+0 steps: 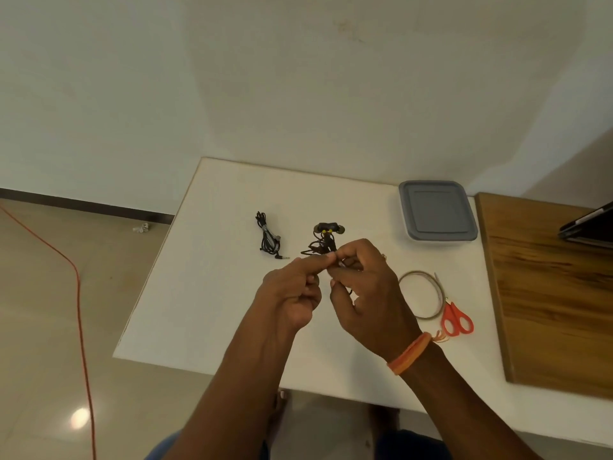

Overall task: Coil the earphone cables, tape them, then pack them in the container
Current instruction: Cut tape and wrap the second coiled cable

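while both hands (pixel 331 280) are pinching the dark earphone cable (pixel 323 242) left of the container (pixel 438 210) — each grip clamped on it — loose loops are risking springing apart.

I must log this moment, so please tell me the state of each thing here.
Container: lid on, closed.
Black earphones: coiled, lying on the table.
Second earphones: tangled, held in both hands.
Scissors: closed, untouched.
Tape roll: lying flat.
Left hand: pinching cable.
Right hand: gripping cable.

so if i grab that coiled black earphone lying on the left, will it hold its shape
Probably mostly: the coiled earphone looks bound at its middle, so the loops should stay bunched. The thin cable is likely floppy, and its loose plug end would dangle. It looks light.
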### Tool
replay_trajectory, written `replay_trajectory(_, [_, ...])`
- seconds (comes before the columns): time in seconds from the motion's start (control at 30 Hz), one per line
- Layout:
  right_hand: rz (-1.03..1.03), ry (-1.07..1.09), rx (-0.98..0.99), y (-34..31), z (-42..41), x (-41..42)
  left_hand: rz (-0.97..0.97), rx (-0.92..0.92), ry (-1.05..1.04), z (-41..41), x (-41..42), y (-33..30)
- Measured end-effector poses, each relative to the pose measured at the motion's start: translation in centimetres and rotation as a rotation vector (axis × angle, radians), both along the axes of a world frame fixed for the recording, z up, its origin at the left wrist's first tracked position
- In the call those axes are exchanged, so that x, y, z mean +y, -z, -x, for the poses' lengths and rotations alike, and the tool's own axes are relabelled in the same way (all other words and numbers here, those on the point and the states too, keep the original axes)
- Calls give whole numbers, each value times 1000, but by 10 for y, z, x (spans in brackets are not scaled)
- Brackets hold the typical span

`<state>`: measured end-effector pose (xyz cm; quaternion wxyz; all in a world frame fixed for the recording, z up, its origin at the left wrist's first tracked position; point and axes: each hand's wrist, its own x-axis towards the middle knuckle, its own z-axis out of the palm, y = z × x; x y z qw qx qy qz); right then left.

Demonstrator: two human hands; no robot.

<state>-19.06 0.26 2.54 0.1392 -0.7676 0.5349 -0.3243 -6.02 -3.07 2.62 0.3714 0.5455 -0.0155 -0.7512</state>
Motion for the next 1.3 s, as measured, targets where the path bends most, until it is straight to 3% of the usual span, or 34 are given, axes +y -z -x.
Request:
replay_trajectory(0.07, [-24, 11, -107, -4, 1, 3, -25, -7, -21, -1, -1, -3])
replay_trajectory(0.17, [-83, 147, -425, -14, 2, 1, 22, -92, -68, 2, 1, -10])
replay_trajectory(0.3, [-455, 426, -839, -17, 11, -11, 87, -213, 2, 8, 4, -11])
replay_trajectory(0.4, [-717, 382, -990, -16, 16, -13, 113, -259, 24, 8, 4, -10])
replay_trajectory(0.47, [-787, 319, -1051, -16, 17, -12, 136, -288, 42, 9, 4, -10])
replay_trajectory(0.7, [-756, 365, -1071, -12, 15, -11, 216, -380, 44, 14, 8, -12])
replay_trajectory(0.9, [-663, 420, -858, 1, 5, -8, 309, -562, 144, 21, 12, -12])
replay_trajectory(1.13, [-497, 544, -795, 14, -2, -20, 332, -442, 231, 17, 5, -19])
replay_trajectory(1.3, [-426, 633, -674, 32, -6, -44, 246, -566, 18, 11, 6, -14])
